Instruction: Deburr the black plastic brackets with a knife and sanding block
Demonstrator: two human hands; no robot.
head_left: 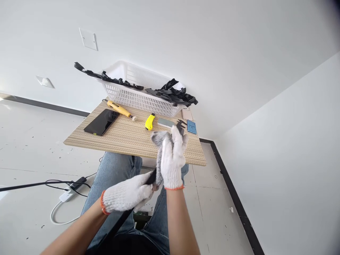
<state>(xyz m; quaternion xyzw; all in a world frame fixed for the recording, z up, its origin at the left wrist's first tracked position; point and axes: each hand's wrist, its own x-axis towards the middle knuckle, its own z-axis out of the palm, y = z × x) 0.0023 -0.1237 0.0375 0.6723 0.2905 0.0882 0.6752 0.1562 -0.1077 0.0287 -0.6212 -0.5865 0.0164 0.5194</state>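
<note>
My left hand, in a white knit glove with an orange cuff, is closed around a long black plastic strip. The strip runs from my lap up toward the board's front edge. Higher up, my gloved right hand presses a grey cloth against the strip's upper part, its fingers folded over the cloth. Most of the strip between the two hands is hidden by the cloth and gloves. Just beyond my right fingertips lies a black caliper, partly covered by the hand.
On the striped wooden board lie a black phone, a yellow rotary tool, a yellow cutter, a grey block and a blue pad. Behind, a white basket carries black plastic parts. Cables and a power strip lie left.
</note>
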